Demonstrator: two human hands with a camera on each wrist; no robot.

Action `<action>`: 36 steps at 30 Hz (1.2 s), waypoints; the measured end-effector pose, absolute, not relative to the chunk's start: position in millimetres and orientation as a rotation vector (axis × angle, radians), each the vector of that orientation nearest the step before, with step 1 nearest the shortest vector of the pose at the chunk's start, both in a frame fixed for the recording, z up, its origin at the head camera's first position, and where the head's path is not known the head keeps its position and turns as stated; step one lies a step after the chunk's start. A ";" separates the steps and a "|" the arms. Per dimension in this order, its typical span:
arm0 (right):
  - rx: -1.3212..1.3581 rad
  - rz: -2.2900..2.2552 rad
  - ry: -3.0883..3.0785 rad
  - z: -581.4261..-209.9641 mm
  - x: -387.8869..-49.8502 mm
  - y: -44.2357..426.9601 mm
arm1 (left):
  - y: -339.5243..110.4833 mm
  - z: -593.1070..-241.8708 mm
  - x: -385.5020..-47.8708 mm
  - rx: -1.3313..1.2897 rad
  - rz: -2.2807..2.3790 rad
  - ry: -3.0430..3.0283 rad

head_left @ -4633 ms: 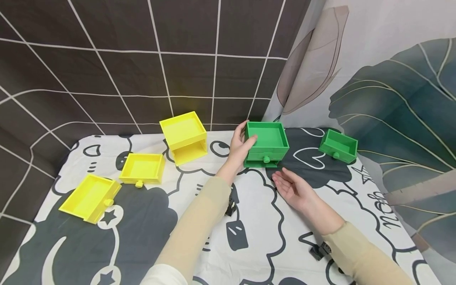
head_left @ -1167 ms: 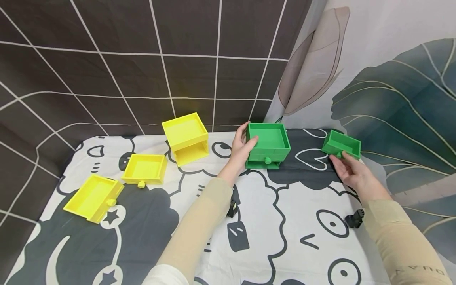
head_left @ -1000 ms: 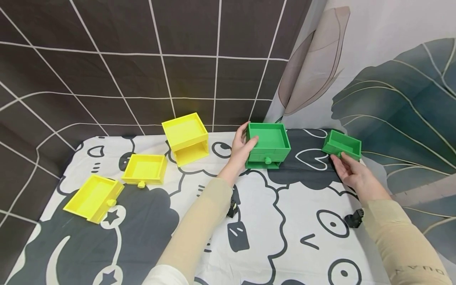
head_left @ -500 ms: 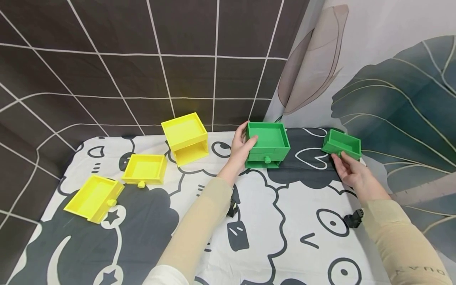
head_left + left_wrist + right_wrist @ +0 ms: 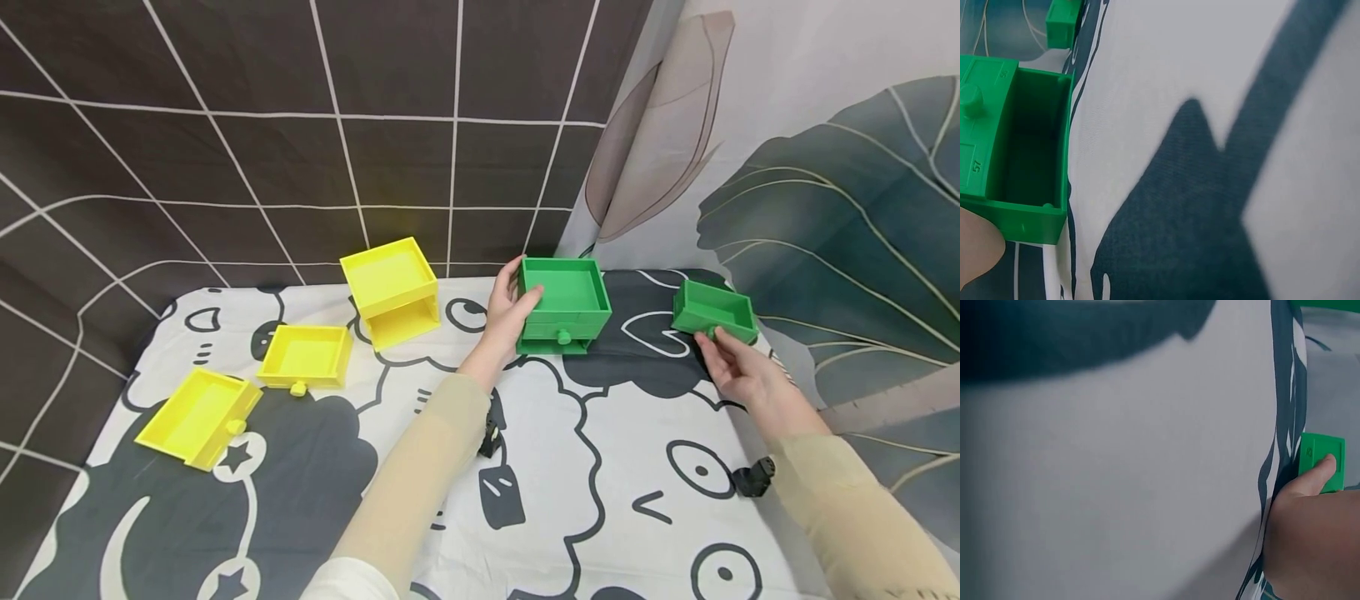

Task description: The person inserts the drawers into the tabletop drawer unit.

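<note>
My left hand point(image 5: 501, 327) holds the small green drawer cabinet point(image 5: 567, 287) by its left side, thumb over the top rim. A knobbed drawer fills the cabinet's upper slot. Below it the lower slot gapes, dark inside in the left wrist view, where the cabinet point(image 5: 1025, 222) shows beside part of my hand. To the right, my right hand point(image 5: 742, 371) pinches a loose green drawer point(image 5: 712, 307) at its front, around the knob, which the fingers mostly cover. In the right wrist view my thumb lies against that drawer point(image 5: 1315, 447).
A yellow cabinet point(image 5: 392, 287) with an open front stands left of the green one. Two yellow drawers, one nearer the cabinet point(image 5: 303, 354) and one farther left point(image 5: 197, 417), lie on the patterned cloth point(image 5: 630, 550). A dark gridded curtain point(image 5: 397, 158) hangs behind.
Earlier my right hand was free near the green cabinet; it then reached right to the loose drawer. In the last half second that drawer has shifted slightly left and nearer. My left hand stays put.
</note>
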State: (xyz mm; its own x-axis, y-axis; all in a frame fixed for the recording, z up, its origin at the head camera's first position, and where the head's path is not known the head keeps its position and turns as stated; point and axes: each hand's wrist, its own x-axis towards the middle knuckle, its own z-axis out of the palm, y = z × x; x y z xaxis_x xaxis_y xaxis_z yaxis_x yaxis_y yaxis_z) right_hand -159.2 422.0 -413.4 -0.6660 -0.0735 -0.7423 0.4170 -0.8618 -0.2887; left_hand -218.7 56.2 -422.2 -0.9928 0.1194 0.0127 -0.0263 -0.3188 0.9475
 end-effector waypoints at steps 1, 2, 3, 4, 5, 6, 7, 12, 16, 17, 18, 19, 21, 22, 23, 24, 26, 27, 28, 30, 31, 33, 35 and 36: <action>1.101 -2.557 0.644 -412.8 -157.7 420.6 | 56.1 -422.4 -218.9 0.123 2.479 1.776; 1.088 -2.551 0.647 -412.4 -156.3 419.3 | 56.0 -422.5 -218.8 0.123 2.479 1.775; 1.071 -2.550 0.647 -411.9 -154.8 418.0 | 56.1 -422.7 -219.0 0.122 2.480 1.775; 1.055 -2.549 0.649 -411.4 -153.3 416.2 | 56.1 -422.9 -219.1 0.120 2.480 1.776; 1.039 -2.547 0.653 -410.6 -151.8 414.4 | 56.3 -423.1 -219.3 0.119 2.479 1.777; 1.024 -2.546 0.655 -410.2 -150.3 412.9 | 56.5 -423.2 -219.5 0.119 2.481 1.777; 1.011 -2.542 0.661 -409.8 -148.7 410.9 | 56.6 -423.5 -219.7 0.118 2.484 1.774; 0.968 -2.518 0.691 -409.3 -139.6 399.0 | 56.8 -423.4 -219.7 0.126 2.489 1.767; 0.930 -2.503 0.736 -410.1 -130.9 387.0 | 56.6 -423.3 -219.4 0.124 2.485 1.770; 0.924 -2.497 0.751 -410.3 -128.5 384.0 | 56.5 -423.2 -219.3 0.122 2.485 1.771; 0.919 -2.490 0.767 -410.6 -126.3 380.9 | 56.5 -423.3 -219.4 0.122 2.487 1.768; 0.912 -2.484 0.781 -410.8 -123.9 378.0 | 56.4 -423.0 -219.3 0.121 2.487 1.768; 0.904 -2.471 0.805 -411.5 -119.1 372.4 | 56.4 -422.7 -219.5 0.124 2.490 1.766; 0.900 -2.462 0.821 -411.8 -116.7 369.9 | 56.5 -422.6 -219.5 0.124 2.491 1.764; 0.899 -2.457 0.826 -412.1 -114.2 367.4 | 56.6 -422.7 -219.7 0.125 2.491 1.763; 0.898 -2.453 0.827 -412.4 -111.9 364.8 | 56.7 -422.8 -219.9 0.124 2.493 1.762; 0.893 -2.434 0.861 -413.0 -107.7 359.8 | 56.8 -423.0 -220.4 0.125 2.494 1.763; 0.887 -2.424 0.882 -413.2 -105.6 357.3 | 56.7 -423.1 -220.4 0.124 2.494 1.764; 0.886 -2.414 0.898 -413.3 -103.7 355.0 | 56.7 -423.4 -220.6 0.125 2.494 1.765; 0.886 -2.395 0.926 -413.6 -100.1 351.0 | 56.7 -423.7 -220.9 0.126 2.492 1.766; 0.885 -2.384 0.943 -413.7 -98.3 349.4 | 56.7 -424.0 -221.1 0.127 2.491 1.765; 0.887 -2.374 0.947 -413.5 -94.8 346.1 | 56.7 -424.3 -221.3 0.129 2.489 1.767; 0.880 -2.368 0.942 -413.8 -91.9 343.3 | 56.7 -424.3 -221.5 0.131 2.488 1.769; 0.874 -2.364 0.943 -414.0 -90.6 341.9 | 56.7 -424.1 -221.6 0.131 2.488 1.769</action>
State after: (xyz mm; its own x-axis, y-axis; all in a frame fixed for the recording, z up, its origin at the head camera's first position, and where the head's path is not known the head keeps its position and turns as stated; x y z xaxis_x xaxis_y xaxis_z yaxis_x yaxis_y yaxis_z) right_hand -90.6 341.9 -414.0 -0.6999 -0.1661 -0.6947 0.5986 -0.6671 -0.4435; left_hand -221.6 56.7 -424.1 -0.9927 0.1189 0.0201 -0.0201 -0.3271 0.9448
